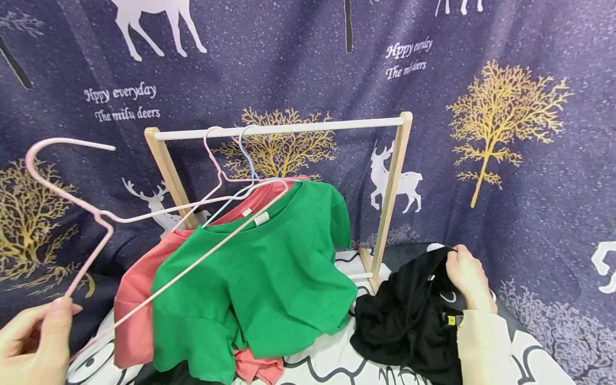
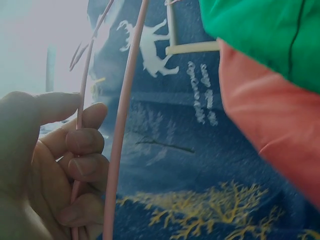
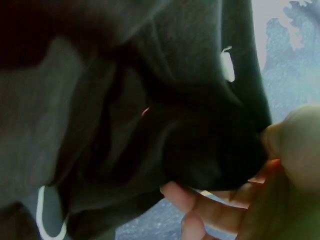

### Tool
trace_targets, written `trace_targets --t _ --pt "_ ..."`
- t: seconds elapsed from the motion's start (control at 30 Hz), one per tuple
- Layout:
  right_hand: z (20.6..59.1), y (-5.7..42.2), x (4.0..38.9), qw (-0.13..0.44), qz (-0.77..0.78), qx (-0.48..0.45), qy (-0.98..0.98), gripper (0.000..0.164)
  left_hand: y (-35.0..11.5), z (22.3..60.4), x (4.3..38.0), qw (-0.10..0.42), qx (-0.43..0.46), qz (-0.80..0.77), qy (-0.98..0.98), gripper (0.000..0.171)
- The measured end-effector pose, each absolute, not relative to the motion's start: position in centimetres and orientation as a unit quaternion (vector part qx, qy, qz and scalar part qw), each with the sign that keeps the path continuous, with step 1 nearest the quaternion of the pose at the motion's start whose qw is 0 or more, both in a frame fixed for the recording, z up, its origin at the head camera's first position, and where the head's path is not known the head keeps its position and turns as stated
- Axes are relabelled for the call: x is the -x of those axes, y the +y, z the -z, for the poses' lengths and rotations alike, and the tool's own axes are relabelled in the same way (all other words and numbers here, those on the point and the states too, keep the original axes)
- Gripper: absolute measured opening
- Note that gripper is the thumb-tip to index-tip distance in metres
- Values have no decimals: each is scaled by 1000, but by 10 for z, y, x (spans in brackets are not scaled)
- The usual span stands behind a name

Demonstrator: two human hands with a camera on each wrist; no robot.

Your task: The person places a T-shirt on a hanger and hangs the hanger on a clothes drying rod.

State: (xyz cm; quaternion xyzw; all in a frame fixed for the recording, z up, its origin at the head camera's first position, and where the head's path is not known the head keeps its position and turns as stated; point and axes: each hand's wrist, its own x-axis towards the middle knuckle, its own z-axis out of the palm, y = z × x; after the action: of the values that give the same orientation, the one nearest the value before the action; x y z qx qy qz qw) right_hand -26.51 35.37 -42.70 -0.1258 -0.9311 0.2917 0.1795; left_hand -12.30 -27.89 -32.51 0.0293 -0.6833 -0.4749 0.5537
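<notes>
At the left edge of the head view my left hand (image 1: 40, 337) grips one end of a pink clothes hanger (image 1: 221, 243). The hanger is tilted, its hook up at the left, and no garment is on it. In the left wrist view my fingers (image 2: 85, 167) curl round its thin bar. On the right, my right hand (image 1: 469, 275) pinches the upper edge of a crumpled black garment (image 1: 409, 305), lifting that edge. The right wrist view shows the dark cloth (image 3: 130, 140) between thumb and fingers, with a small white tag (image 3: 227, 65) inside.
A small rack with a white rail (image 1: 289, 128) and wooden posts stands in the middle. A green T-shirt (image 1: 269, 278) and a coral shirt (image 1: 137, 299) hang there on hangers. Behind is a dark blue deer-print curtain (image 1: 298, 59). A white patterned cloth (image 1: 332, 358) lies underneath.
</notes>
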Motion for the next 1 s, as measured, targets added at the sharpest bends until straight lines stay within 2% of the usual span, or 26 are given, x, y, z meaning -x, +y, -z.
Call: trace_targets --t 0.07,0.23,0.3,0.4,0.63,1.0 --pt "422 349 263 183 -296 133 -928 37 -272 320 121 538 -35 447 -713 34" --pt "411 340 261 201 -292 137 -925 37 -266 315 121 490 -95 364 -786 13" --pt "406 337 261 211 -295 137 -922 37 -263 313 122 484 -97 334 -803 16" --pt "400 332 259 229 -303 135 -915 36 -260 312 125 485 -70 309 -815 16" --pt "389 320 250 248 -307 112 -912 28 -253 315 128 460 -16 312 -831 3" --pt "369 303 238 282 -283 75 -913 21 -231 317 136 452 57 289 -842 13"
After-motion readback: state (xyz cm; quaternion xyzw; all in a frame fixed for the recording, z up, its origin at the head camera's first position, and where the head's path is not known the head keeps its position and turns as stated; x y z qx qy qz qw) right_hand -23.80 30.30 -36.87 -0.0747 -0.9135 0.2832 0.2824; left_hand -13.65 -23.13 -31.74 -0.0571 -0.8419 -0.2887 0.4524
